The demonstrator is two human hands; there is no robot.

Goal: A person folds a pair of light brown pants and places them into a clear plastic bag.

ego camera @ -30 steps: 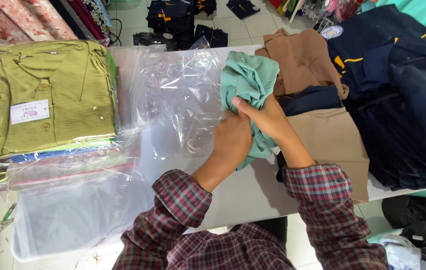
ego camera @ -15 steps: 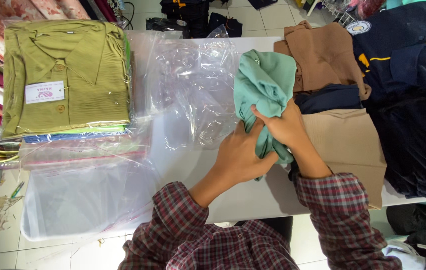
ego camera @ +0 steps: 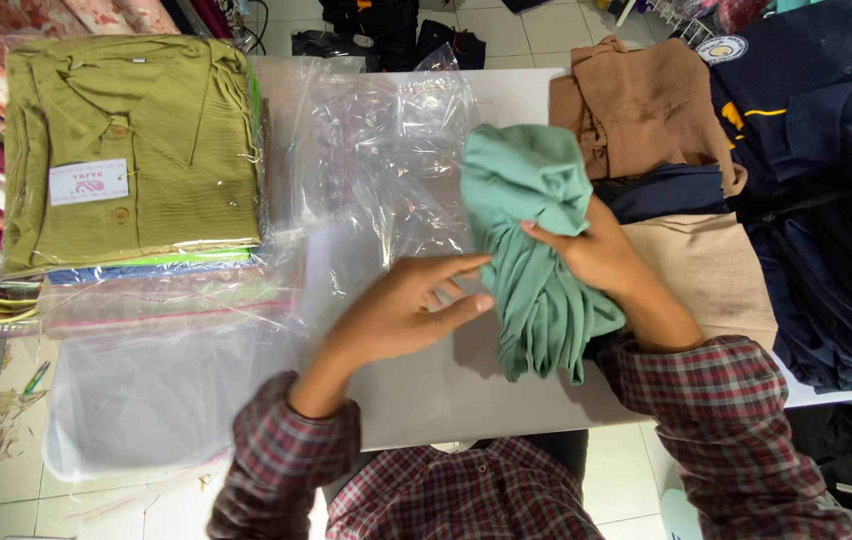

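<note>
On the left of the white table (ego camera: 426,390) stands a stack of clear plastic bags, each with a folded garment sealed inside; the top one holds an olive-green collared shirt (ego camera: 131,150) with a small white tag on its front, and below it only thin edges of blue, green and pink packets (ego camera: 161,285) show. Empty, crinkled clear plastic bags (ego camera: 386,140) lie loose across the middle of the table, and one more flat bag (ego camera: 146,400) hangs over the near left edge.

The bunched teal-green cloth garment (ego camera: 536,240) is held up above the middle of the table, gathered into a rough roll with its lower folds hanging down. The right hand (ego camera: 596,250) is clasped around its side. The left hand (ego camera: 406,305) is loose, fingers stretched, their tips just reaching the cloth.

To the right lie a rumpled brown garment (ego camera: 646,110), a dark navy piece (ego camera: 671,192) under it, and a folded tan one (ego camera: 711,270), partly covered by the right forearm. Navy garments with yellow trim (ego camera: 826,180) run off the right edge. What kind of garment the teal piece is cannot be made out.
</note>
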